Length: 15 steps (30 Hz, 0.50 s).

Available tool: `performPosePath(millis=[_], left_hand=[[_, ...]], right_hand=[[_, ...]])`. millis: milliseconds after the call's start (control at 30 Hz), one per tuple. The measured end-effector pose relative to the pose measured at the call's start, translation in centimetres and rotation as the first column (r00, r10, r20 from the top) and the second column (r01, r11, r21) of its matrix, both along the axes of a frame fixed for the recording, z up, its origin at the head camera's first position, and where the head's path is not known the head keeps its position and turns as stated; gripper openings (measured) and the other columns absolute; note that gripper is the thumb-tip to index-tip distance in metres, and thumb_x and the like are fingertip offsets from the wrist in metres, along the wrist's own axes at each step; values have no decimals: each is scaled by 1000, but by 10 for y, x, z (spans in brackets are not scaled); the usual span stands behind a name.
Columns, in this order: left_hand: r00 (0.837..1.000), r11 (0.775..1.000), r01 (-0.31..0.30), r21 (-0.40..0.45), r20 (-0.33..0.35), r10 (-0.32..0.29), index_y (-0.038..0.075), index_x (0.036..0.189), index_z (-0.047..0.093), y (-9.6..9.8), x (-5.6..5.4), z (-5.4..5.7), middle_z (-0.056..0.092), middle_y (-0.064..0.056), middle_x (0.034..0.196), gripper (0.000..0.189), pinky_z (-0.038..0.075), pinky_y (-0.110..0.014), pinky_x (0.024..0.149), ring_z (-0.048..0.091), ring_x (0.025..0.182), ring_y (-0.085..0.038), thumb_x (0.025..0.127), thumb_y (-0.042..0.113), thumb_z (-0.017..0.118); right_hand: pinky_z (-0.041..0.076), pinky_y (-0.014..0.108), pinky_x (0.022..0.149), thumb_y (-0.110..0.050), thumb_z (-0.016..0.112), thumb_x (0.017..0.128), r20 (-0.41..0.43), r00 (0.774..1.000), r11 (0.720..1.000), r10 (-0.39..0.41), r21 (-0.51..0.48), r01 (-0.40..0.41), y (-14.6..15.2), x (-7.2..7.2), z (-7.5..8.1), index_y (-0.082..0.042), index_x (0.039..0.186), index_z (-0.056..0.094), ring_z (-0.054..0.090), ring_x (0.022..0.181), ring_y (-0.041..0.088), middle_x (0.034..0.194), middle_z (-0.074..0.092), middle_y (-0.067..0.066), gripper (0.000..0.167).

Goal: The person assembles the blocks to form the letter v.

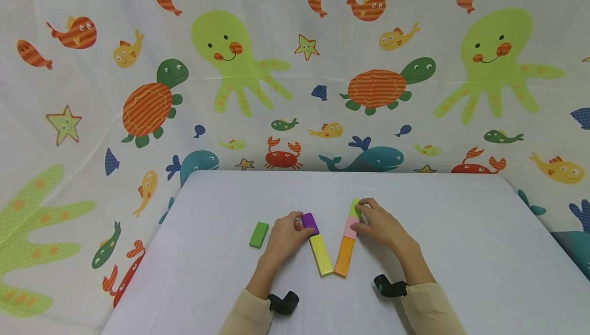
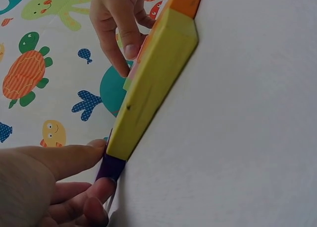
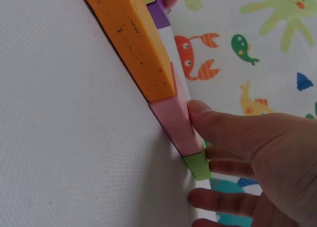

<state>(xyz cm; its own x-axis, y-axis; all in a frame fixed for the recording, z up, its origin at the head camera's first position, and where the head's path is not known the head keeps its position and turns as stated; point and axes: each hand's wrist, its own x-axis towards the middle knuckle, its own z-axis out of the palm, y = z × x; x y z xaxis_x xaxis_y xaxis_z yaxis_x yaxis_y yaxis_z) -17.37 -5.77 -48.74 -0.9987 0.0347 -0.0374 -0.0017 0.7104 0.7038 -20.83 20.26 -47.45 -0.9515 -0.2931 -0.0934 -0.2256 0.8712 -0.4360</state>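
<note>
On the white table, my left hand point(image 1: 287, 233) pinches a purple block point(image 1: 310, 223) between thumb and fingers. This block sits end to end with a longer yellow block point(image 1: 321, 255). My right hand point(image 1: 382, 223) touches the other row: its thumb lies on the pink block point(image 3: 176, 118) and a finger reaches the light green block point(image 3: 198, 166), partly covered in the head view. An orange block point(image 1: 344, 256) continues that row toward me. The near ends of the yellow and orange blocks meet, so the two rows form a V shape.
A green block point(image 1: 259, 235) lies alone, left of my left hand. The white table point(image 1: 484, 253) ends at a cloth point(image 1: 258, 120) printed with sea animals, hanging behind and at the sides. Black wrist cameras point(image 1: 283, 303) are strapped on at both sleeves.
</note>
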Motion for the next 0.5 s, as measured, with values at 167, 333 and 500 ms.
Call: performPosePath(millis=[167,333,500], left_hand=[[1000,1000,9,-3,4,-9,5,135,60,0,0,1,62,2,80,56,47,-23,67,52,75,-13,88,32,76],[1000,1000,11,-1,5,-11,6,134,60,0,0,1,61,2,79,56,47,-23,66,52,75,-13,88,32,76],[1000,1000,11,4,9,-11,6,134,60,0,0,1,61,2,80,55,46,-24,66,52,75,-13,88,33,76]], right_hand=[[44,58,107,-39,71,91,4,1000,1000,-2,-4,2,0,0,0,-3,139,57,50,132,39,149,45,17,61],[44,58,107,-39,71,91,3,1000,1000,-1,-4,1,0,0,0,-3,139,57,51,132,39,149,45,17,61],[44,58,107,-39,71,91,-2,1000,1000,0,1,0,0,0,0,-3,139,58,51,132,39,149,46,17,61]])
